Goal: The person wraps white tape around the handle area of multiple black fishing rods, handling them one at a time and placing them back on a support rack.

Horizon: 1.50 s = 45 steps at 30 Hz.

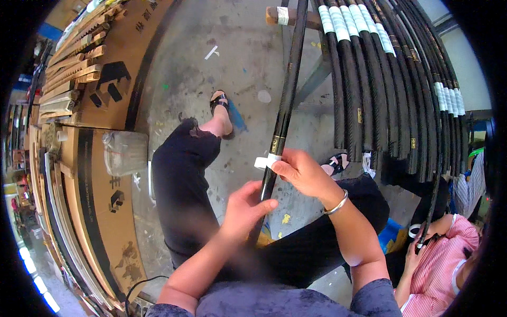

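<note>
A long black pole [288, 100] with gold markings slants up from between my knees, its lower part glossy. My left hand [244, 207] is closed around it low down, with the thumb across the front. Just above, my right hand [302, 171] pinches white tape [273, 158] against the pole. A small roll of white tape [261, 162] sticks out to the left of the pole, joined to the band there. The fingers behind the pole are partly hidden.
Several black poles [364, 90] with white wraps lie side by side on a rack with a wooden bar [296, 17]. Cardboard boxes [113, 211] and wooden strips [74, 71] stand at left. A co-worker in a striped shirt [435, 274] handles another pole at lower right.
</note>
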Each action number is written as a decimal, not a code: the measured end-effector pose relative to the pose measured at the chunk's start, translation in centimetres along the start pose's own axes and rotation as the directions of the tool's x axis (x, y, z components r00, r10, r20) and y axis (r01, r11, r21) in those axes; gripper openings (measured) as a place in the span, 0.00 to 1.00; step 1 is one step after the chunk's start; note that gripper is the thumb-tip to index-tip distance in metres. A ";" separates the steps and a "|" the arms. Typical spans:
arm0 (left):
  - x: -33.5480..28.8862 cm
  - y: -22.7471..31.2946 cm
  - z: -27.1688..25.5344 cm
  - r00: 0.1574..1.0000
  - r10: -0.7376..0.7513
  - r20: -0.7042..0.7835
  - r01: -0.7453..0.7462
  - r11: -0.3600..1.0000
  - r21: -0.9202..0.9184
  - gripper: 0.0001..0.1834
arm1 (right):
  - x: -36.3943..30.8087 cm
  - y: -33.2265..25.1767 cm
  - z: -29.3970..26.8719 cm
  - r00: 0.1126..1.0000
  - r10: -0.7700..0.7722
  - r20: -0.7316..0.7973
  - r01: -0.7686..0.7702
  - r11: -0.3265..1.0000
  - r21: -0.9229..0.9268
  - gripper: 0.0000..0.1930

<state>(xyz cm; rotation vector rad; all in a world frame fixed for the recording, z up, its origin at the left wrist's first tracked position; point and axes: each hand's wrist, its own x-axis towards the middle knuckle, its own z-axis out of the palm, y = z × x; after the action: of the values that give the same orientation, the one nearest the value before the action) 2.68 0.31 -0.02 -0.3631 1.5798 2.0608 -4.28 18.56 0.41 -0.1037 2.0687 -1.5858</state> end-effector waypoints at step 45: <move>0.7 1.6 -0.3 0.992 -0.120 0.049 0.128 0.969 -0.209 0.18 | 0.3 1.2 0.0 0.993 -0.076 0.087 0.059 0.981 0.183 0.19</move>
<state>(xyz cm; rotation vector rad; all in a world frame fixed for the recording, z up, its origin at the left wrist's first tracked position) 1.23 -0.08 0.86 -0.4854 1.2846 2.1307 -4.22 18.81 -0.79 -0.1811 1.8594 -1.7674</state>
